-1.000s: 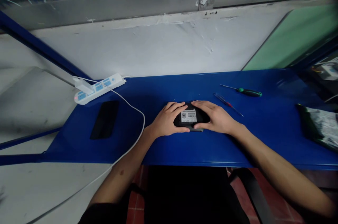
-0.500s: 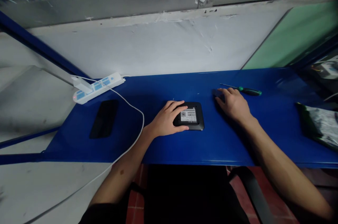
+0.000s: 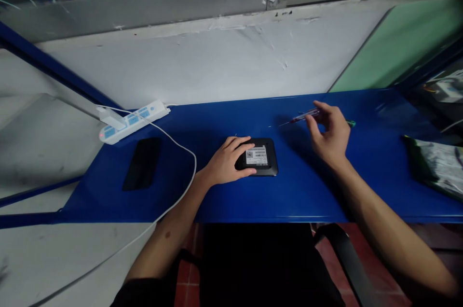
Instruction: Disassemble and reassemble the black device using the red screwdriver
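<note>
A flat black rectangular device (image 3: pixel 263 156) with a white printed label lies on the blue table, label side up. My left hand (image 3: pixel 228 161) grips its left part, with the thumb along the near side and the fingers across the far side. To the right, above the table, my right hand (image 3: pixel 330 133) pinches a thin screwdriver (image 3: pixel 304 116) with a clear and reddish handle. Its slim shaft points left and slightly down, apart from the device. Behind that hand, a green-handled screwdriver (image 3: pixel 350 123) shows only its handle end.
A white power strip (image 3: pixel 135 121) with a plugged-in adapter stands at the back left. Its white cable (image 3: pixel 195 162) loops over my left forearm. A black phone-like slab (image 3: pixel 142 163) lies at the left. A silvery packet (image 3: pixel 439 162) rests at the right. The table (image 3: pixel 253 205) meets a wall behind.
My right hand has lifted from the table near the green-handled screwdriver, moved slightly right, and now holds the thin screwdriver. The left hand stays on the device.
</note>
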`<state>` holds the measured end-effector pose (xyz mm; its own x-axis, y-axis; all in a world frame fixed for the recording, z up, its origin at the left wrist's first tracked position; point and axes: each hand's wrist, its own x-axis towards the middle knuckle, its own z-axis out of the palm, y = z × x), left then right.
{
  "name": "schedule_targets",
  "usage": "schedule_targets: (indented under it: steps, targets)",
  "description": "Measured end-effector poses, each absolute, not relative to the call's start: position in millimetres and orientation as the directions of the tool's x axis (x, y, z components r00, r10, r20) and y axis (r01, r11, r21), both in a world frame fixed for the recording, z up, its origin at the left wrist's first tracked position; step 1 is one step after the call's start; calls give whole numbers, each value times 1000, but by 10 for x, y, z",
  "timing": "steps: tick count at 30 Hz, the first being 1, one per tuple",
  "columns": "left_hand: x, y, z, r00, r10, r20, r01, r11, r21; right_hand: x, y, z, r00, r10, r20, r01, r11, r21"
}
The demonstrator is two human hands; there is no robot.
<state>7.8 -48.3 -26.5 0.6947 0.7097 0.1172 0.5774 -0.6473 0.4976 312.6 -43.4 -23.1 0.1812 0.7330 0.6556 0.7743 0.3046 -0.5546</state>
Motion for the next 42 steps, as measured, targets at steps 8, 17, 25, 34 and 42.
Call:
schedule_targets:
  steps: [8, 17, 25, 34, 42]
  targets:
    - [86, -481, -260, 698, 705, 121, 585, -660, 472, 3068, -418, -311, 167, 748, 643, 709, 362, -606]
    - [86, -486, -261, 696, 708, 120, 588, -658, 470, 3048, -400, -351, 168, 753, 637, 685, 375, -624]
    - [91, -489, -256, 697, 707, 118, 596, -663, 453, 3049, -404, -343, 158, 758, 633, 685, 378, -623]
    - [88, -484, -271, 696, 707, 125, 592, -664, 457, 3042, -414, -343, 156, 764, 627, 678, 379, -630]
    - [82, -480, -286, 695, 706, 133, 586, -664, 465, 3020, -431, -332, 148, 751, 644, 683, 393, -616]
